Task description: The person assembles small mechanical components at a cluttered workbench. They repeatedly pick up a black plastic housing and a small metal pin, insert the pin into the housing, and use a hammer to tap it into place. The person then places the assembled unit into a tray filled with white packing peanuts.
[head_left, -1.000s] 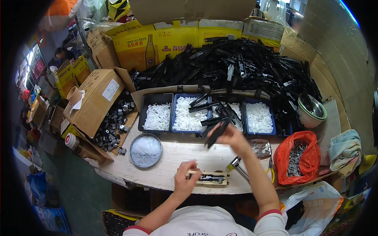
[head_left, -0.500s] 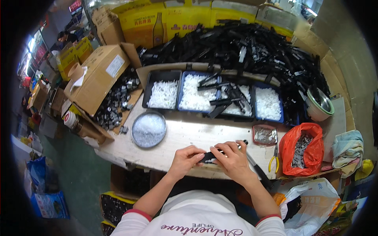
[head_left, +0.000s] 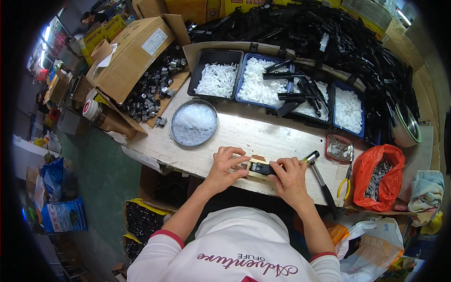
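Observation:
My left hand is open, thumb and fingers apart, at the left end of a pale wooden block at the bench's front edge. A black plastic part lies in the block's recess. My right hand has its fingers on the right end of this part, gripping it; the fingertips partly cover that end. Just right of that hand lies a hammer with a metal shaft and black handle. Yellow-handled pliers are farther right.
A round metal tray of small clear pieces stands on the left. Behind are bins of white parts and a heap of black parts. At the right are a red box of metal pieces and a red bag of grey parts.
The black part has gone from between both hands down into the wooden block. My left hand has let go and its fingers have spread. The whole view has shifted and tilted.

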